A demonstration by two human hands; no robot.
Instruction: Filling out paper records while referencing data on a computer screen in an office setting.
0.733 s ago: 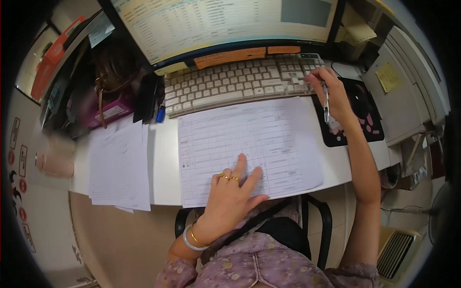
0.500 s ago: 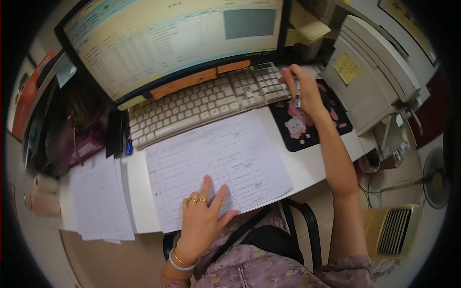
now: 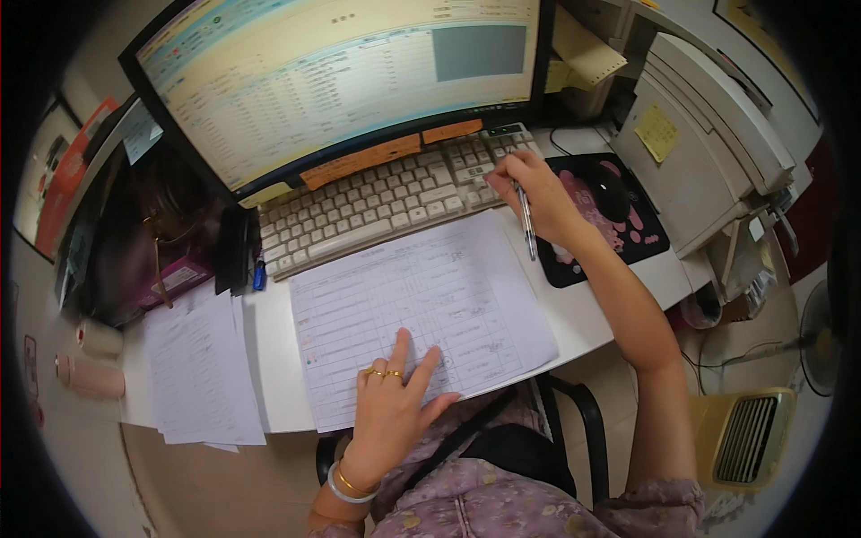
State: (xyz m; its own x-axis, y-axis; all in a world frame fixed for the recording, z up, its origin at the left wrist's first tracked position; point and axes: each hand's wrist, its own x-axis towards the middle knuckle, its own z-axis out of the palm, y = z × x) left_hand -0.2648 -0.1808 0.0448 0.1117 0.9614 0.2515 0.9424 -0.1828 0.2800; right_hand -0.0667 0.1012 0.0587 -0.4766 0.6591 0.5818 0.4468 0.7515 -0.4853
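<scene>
My left hand (image 3: 387, 408) lies at the near edge of a printed table form (image 3: 368, 300), fingers spread, the index finger resting on its rows. Rings and two bangles are on this hand and wrist. A slim silver pen (image 3: 526, 224) is held in my right hand (image 3: 545, 199), its shaft pointing down toward the desk. The fingers of that hand are over the number pad of the off-white keyboard (image 3: 377, 202); whether they press a key cannot be made out. Beside the right forearm, a black mouse (image 3: 613, 197) sits on a black mouse pad (image 3: 644, 240) with pink patterns.
A monitor (image 3: 323, 90) showing a list stands behind the keyboard, with orange strips along its lower edge. To the left lie loose sheets (image 3: 202, 372) and a pink bottle (image 3: 94, 377). A grey printer-like machine (image 3: 691, 152) bearing a yellow note stands at right.
My right hand has moved left, off the mouse pad side and onto the number pad, uncovering the mouse. The left hand stays on the form. The whole view has shifted slightly.
</scene>
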